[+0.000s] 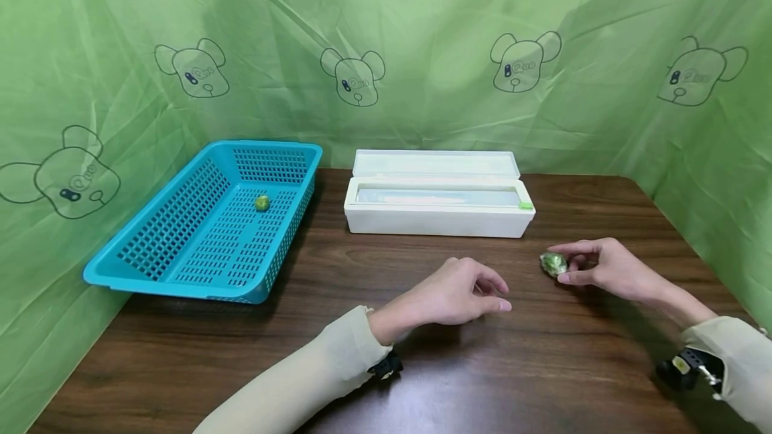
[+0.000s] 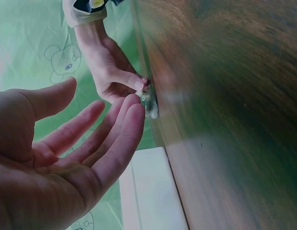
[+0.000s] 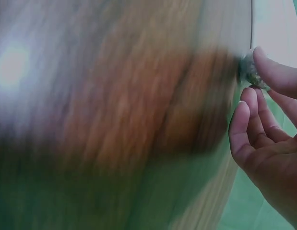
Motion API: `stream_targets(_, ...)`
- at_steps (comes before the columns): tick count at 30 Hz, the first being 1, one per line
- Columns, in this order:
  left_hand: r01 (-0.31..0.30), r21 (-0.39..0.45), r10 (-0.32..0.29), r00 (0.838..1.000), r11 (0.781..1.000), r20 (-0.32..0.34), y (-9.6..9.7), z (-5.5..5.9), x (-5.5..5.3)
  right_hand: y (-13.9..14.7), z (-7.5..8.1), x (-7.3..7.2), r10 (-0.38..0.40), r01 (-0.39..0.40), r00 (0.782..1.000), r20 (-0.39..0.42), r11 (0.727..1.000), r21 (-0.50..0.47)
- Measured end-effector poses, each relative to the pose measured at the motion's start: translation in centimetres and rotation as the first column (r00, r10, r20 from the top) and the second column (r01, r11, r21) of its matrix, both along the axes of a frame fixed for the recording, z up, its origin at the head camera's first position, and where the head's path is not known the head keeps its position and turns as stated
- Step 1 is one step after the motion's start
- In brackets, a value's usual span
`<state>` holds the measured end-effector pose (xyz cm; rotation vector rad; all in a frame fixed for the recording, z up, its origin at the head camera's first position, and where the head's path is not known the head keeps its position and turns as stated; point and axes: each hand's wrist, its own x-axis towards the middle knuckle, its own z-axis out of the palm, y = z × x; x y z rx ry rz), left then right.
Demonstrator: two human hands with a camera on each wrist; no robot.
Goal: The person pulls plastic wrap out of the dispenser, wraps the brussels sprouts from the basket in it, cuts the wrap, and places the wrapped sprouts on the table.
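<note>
My right hand (image 1: 615, 270) pinches a small round green vegetable (image 1: 553, 264) between thumb and forefinger, low at the tabletop on the right. It looks like a Brussels sprout wrapped in shiny clear film. In the right wrist view the thumb lies across the wrapped sprout (image 3: 254, 74), while the other fingers curve loosely below. My left hand (image 1: 455, 292) hovers over the middle of the table, holding nothing. Its fingers are relaxed and slightly bent in the left wrist view, with the thumb apart.
Behind the hands stands a long white cling film box (image 1: 434, 221), lid raised, with a green slider at its right end. A blue basket (image 1: 271, 286) at the left holds another small green sprout (image 1: 262, 203). Green curtains enclose the brown wooden table (image 1: 338, 266).
</note>
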<state>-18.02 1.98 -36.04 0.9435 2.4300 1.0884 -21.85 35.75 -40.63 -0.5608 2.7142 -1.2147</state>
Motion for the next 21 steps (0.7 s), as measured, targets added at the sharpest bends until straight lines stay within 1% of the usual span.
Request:
stream_targets(4,0.003,0.009,-0.003,1.000,1.000,0.004,0.0,-0.1,0.0,1.5,0.0,-0.1,-0.048,0.049,0.999,-0.025,0.998,0.028)
stream_targets(7,0.003,0.008,-0.003,1.000,1.000,0.003,-0.1,0.0,0.0,2.4,-0.2,-0.1,-0.067,0.068,0.997,-0.028,0.997,0.034)
stream_targets(11,0.002,0.007,-0.002,1.000,1.000,0.006,-0.1,0.0,0.1,2.9,-0.4,-0.3,-0.073,0.074,0.997,-0.032,0.997,0.026)
stream_targets(21,0.005,0.003,-0.005,1.000,1.000,0.006,0.0,0.0,0.1,3.0,-0.7,-0.3,-0.080,0.080,0.996,-0.029,0.997,0.001)
